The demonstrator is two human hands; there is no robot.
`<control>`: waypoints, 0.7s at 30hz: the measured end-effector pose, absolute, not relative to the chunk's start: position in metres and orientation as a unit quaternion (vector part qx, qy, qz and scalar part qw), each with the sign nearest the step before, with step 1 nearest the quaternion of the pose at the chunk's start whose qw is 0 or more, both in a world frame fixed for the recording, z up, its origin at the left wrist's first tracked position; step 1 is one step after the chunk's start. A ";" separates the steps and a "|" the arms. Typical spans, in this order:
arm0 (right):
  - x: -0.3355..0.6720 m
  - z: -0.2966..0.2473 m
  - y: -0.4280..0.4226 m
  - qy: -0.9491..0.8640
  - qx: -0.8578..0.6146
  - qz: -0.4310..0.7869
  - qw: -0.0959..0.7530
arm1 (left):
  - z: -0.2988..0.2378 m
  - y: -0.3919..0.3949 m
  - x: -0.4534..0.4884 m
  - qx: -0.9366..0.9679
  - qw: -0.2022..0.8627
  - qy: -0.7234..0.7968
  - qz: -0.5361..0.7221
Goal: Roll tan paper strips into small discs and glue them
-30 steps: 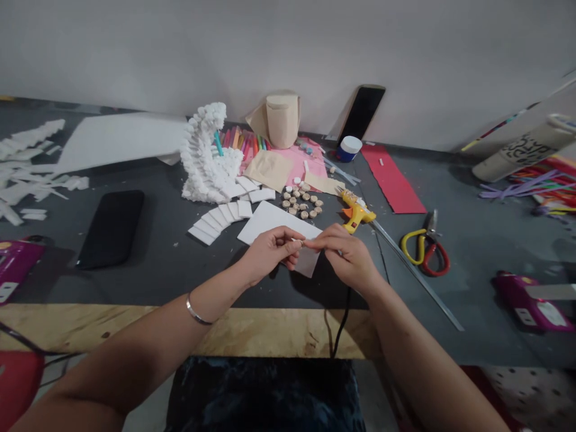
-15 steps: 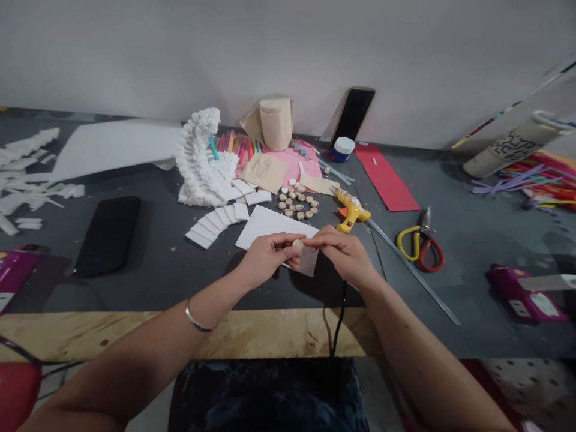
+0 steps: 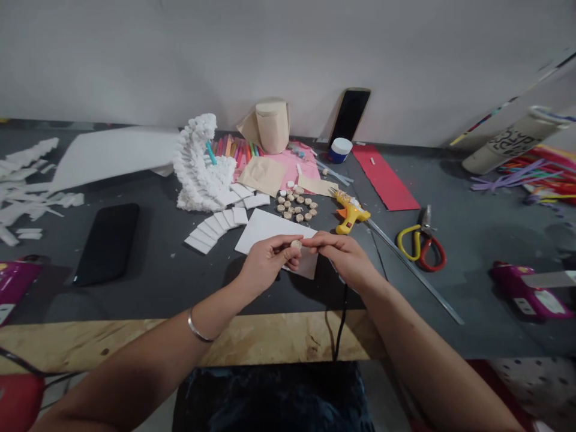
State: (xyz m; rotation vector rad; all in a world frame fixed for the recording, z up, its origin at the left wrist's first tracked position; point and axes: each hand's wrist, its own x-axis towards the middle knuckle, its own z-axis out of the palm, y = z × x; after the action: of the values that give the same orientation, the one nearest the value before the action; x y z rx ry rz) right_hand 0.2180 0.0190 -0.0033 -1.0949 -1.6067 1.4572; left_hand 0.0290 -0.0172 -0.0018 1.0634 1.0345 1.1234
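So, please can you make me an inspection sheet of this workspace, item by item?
Surface: dark grey table with plywood front edge.
Job's things: cork disc above white card; more cork discs beyond.
Clutter: hot glue gun, scissors, metal ruler, white foam sculpture.
Hands: left hand pinches the disc; right hand has fingertips beside it.
Cables: black cord crossing the table edge.
Surroundings: white wall behind; coloured pipe cleaners at right.
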 end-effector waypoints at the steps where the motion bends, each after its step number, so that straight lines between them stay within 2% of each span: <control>1: 0.218 -0.003 0.019 -0.622 -0.426 0.557 0.348 | -0.002 -0.017 0.029 0.457 0.596 0.445 0.488; 8: 0.216 0.004 0.019 -0.654 -0.437 0.509 0.348 | -0.004 -0.014 0.026 0.460 0.587 0.447 0.495; 15: 0.223 0.003 0.024 -0.641 -0.473 0.451 0.402 | 0.003 -0.013 0.030 0.452 0.570 0.465 0.504; 21: 0.228 0.008 0.029 -0.720 -0.478 0.279 0.418 | 0.008 -0.013 0.029 0.454 0.552 0.482 0.507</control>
State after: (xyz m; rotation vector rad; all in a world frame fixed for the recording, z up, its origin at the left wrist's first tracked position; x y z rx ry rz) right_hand 0.2277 0.0287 0.0084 -1.1998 -1.8075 0.7005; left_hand 0.0286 -0.0129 0.0080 1.0734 1.1404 1.1986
